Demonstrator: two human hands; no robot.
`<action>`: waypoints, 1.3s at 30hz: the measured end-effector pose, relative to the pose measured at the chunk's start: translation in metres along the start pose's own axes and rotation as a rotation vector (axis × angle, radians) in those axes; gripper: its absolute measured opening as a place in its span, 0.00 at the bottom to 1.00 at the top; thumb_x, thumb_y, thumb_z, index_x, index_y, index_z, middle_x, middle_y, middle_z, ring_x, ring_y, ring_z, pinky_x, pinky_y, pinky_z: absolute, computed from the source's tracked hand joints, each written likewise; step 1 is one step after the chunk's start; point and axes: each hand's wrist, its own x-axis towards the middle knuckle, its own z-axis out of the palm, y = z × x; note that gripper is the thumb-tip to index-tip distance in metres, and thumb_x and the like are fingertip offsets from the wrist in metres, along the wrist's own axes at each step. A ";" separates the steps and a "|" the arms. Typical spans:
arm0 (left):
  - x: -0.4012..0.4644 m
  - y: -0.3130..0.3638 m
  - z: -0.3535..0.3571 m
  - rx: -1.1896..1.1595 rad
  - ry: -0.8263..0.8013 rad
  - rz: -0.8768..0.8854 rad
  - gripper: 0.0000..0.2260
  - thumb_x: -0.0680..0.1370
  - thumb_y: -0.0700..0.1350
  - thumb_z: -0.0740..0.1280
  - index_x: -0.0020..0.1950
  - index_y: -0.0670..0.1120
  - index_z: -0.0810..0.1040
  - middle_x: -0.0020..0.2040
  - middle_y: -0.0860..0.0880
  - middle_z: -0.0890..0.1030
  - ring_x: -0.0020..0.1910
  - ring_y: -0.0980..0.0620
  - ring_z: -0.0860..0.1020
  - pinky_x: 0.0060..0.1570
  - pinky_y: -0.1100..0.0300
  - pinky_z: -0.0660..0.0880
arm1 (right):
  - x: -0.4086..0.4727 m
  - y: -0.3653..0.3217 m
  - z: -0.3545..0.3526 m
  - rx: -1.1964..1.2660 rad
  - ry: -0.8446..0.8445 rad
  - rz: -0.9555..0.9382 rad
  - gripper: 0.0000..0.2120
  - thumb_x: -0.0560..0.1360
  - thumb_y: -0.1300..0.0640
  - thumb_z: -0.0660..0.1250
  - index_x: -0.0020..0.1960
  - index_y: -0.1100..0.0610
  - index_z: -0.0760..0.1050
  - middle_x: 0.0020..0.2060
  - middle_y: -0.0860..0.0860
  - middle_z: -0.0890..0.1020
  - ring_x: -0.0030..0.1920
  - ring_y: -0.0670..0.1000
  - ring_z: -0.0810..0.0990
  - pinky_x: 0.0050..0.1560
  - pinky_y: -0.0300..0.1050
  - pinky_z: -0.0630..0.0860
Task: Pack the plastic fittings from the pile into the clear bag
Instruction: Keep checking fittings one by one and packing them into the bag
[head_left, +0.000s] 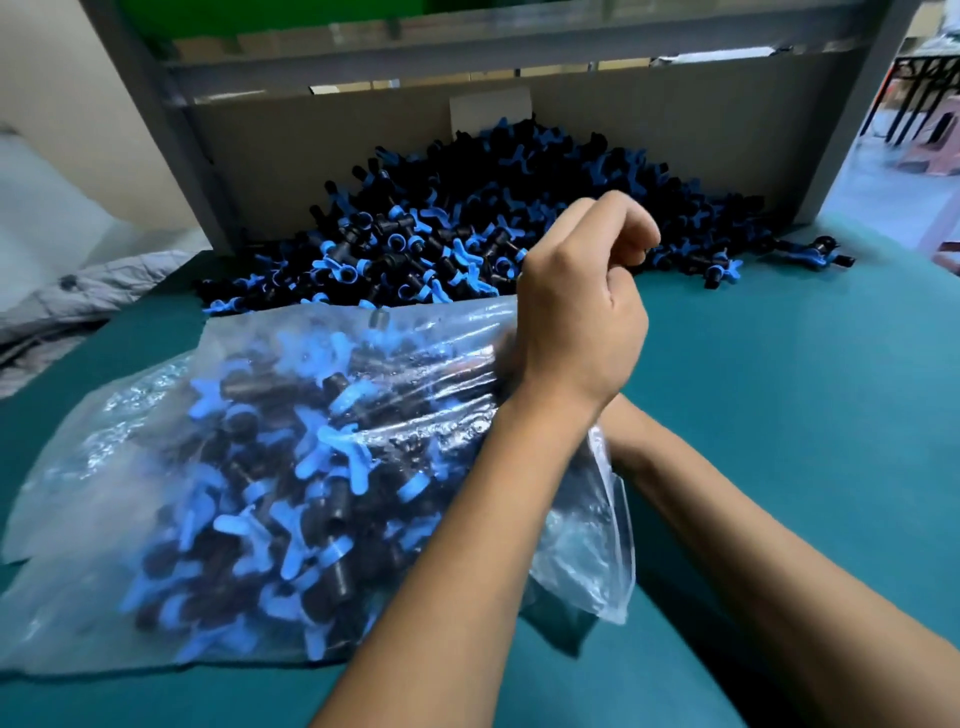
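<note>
Two forearms crossed low over green counter (779, 415). Clear bag (291, 467), laid on counter and heaped with blue-black fittings, crossed by left forearm. Left hand (582, 312) raised above bag mouth, fingers curled, nothing seen held. Right hand hidden behind left wrist; grip cannot be told. Loose pile (467, 228) banked against cardboard wall (311, 145) just beyond bag

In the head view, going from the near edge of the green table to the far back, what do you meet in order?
Clear bag full of fittings, lying on the green table → the pile of black and blue fittings → the cardboard panel behind the pile → the grey metal frame.
</note>
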 end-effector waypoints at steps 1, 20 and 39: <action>-0.002 -0.001 0.001 0.002 -0.006 -0.012 0.17 0.64 0.21 0.58 0.43 0.35 0.80 0.39 0.44 0.80 0.40 0.48 0.77 0.42 0.64 0.71 | 0.000 -0.004 -0.005 0.010 -0.047 -0.030 0.28 0.77 0.83 0.55 0.36 0.51 0.66 0.36 0.47 0.69 0.33 0.25 0.74 0.40 0.21 0.69; -0.020 -0.066 -0.003 0.209 -0.240 -0.516 0.16 0.71 0.31 0.60 0.42 0.50 0.80 0.39 0.54 0.82 0.41 0.54 0.80 0.39 0.64 0.72 | 0.045 0.052 -0.057 0.102 0.542 0.247 0.16 0.69 0.71 0.61 0.36 0.55 0.82 0.29 0.47 0.83 0.31 0.44 0.79 0.34 0.37 0.73; -0.030 -0.065 0.010 0.659 -0.449 -0.362 0.14 0.75 0.31 0.60 0.51 0.48 0.76 0.50 0.48 0.77 0.44 0.45 0.75 0.37 0.52 0.69 | 0.105 0.096 -0.091 -0.736 0.368 0.176 0.13 0.75 0.56 0.70 0.59 0.54 0.80 0.56 0.58 0.80 0.59 0.60 0.76 0.58 0.46 0.71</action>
